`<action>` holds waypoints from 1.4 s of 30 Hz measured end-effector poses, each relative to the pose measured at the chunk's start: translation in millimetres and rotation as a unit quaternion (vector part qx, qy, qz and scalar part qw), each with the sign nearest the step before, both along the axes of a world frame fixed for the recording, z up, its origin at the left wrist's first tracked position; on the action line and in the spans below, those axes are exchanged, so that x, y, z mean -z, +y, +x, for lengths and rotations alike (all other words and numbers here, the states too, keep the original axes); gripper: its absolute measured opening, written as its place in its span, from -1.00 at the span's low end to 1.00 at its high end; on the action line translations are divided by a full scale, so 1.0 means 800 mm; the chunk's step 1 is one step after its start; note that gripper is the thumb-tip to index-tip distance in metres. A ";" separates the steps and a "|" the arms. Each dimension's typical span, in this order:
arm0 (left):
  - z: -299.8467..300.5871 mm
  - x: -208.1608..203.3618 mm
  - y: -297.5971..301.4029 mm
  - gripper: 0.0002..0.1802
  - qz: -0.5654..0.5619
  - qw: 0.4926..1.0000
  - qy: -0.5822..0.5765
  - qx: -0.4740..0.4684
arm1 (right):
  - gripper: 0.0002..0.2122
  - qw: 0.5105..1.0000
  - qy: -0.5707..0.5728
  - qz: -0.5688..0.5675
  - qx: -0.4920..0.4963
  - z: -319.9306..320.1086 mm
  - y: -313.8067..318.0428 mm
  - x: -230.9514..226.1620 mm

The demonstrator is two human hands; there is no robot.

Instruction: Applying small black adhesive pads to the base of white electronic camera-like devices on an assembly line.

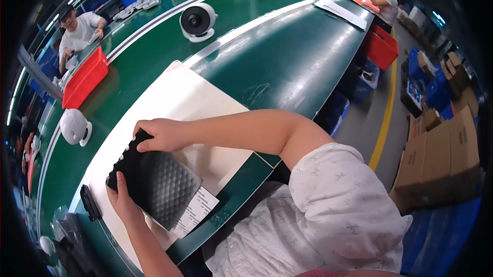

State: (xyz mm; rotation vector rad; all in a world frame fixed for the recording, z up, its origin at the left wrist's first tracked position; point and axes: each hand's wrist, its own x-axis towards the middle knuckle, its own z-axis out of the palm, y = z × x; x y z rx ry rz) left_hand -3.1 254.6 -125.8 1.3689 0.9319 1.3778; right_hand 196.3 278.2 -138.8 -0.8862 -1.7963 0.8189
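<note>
I hold a black and grey pad (pixel 167 187) with a raised diamond pattern over a white sheet of paper or card on the table. My right hand (pixel 163 134) is closed on its far corner, thumb on top. My left hand (pixel 123 200) grips the near left edge, thumb on the black part. Small white bits show along the pad's far left edge; what they are I cannot tell. From under its near right edge sticks out a white printed sheet (pixel 197 210). A small black oblong object (pixel 91 202) lies to the left of my left hand.
On the green conveyor stand a round white fan-like device (pixel 197 22), a second white rounded device (pixel 76 127) and a red bin (pixel 84 79). One person works across the belt, another at the far right. Cardboard boxes (pixel 439 148) stand along the right aisle.
</note>
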 end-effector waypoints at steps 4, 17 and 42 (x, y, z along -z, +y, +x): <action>0.003 0.006 0.010 -0.69 0.015 0.999 0.035 -0.008 | -0.68 1.000 -0.004 0.013 0.026 0.006 0.003 0.005; -0.004 -0.004 0.006 -0.71 -0.053 0.998 -0.002 -0.018 | -0.77 0.991 0.077 -0.106 -0.037 -0.002 -0.002 -0.004; 0.001 -0.011 0.003 -0.75 -0.067 0.997 0.019 -0.035 | -0.75 0.992 0.039 -0.118 -0.018 0.000 -0.002 -0.010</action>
